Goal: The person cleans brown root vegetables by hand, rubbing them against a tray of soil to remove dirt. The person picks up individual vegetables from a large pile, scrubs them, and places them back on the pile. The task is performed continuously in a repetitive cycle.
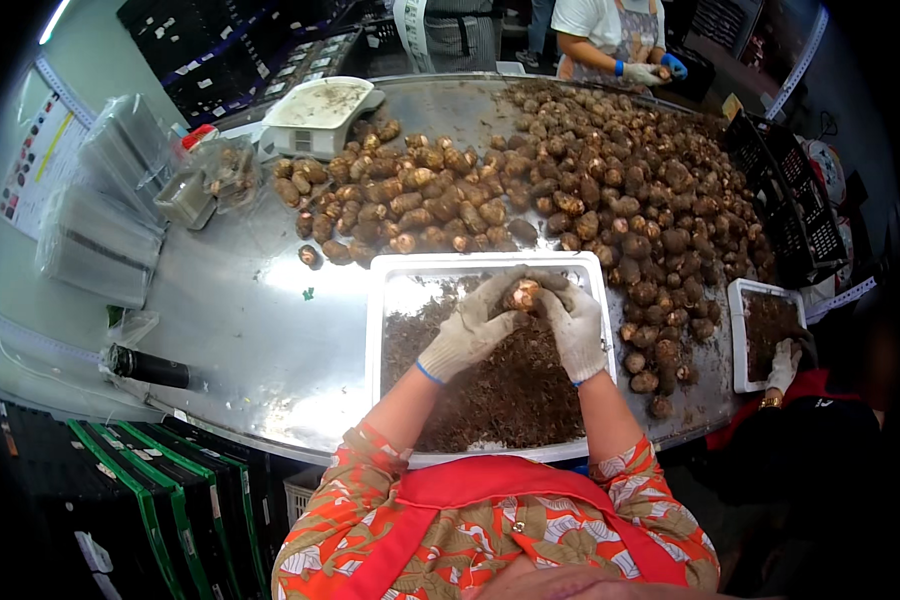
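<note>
Both my hands wear soiled white knit gloves and hold one small taro corm (523,295) between them, its pinkish cut end facing me. My left hand (474,322) grips it from the left, thumb along its lower side. From the right, my right hand (572,322) closes on it with fingers curled over the top. Below them lies a white foam tray (376,330) with a layer of brown peelings and soil (487,397). Just beyond the tray, a large heap of brown taro corms (450,195) spreads over the metal table (255,315).
A white scale (319,112) stands at the back left. Stacked plastic bags (101,244), a plastic tub (185,199) and a black cylinder (150,366) line the left side. At right are a co-worker's gloved hand (784,366), another foam tray (740,337) and a black crate (787,195). Another person (607,37) works opposite.
</note>
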{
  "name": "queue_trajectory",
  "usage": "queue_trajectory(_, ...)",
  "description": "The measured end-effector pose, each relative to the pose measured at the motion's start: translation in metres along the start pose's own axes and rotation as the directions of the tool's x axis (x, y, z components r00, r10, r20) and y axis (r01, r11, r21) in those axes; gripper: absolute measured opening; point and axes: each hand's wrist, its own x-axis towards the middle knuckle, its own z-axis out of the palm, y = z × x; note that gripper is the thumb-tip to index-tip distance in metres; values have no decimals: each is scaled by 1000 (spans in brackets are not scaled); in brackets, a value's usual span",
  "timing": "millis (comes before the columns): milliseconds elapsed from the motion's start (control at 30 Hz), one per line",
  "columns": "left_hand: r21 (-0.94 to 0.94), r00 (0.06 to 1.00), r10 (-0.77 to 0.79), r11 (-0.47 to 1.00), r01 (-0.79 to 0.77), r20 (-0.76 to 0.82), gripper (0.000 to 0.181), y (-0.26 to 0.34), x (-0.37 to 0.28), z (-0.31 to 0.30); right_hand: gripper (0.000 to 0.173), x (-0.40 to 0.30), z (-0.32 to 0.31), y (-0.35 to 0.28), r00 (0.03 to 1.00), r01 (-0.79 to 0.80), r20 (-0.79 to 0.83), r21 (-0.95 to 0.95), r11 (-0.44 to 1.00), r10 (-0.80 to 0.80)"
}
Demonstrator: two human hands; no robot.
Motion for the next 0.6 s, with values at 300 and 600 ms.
queue_trajectory(300, -34, 988, 124, 992, -121, 97, 68, 19, -18, -1, 17, -3, -10, 6, 997, 78, 35, -313, 947, -71)
queue_trajectory(600, -301, 990, -130, 947, 111, -45, 58, 36, -30, -8, 23, -11, -26, -6, 980, 188, 129, -393, 900, -148)
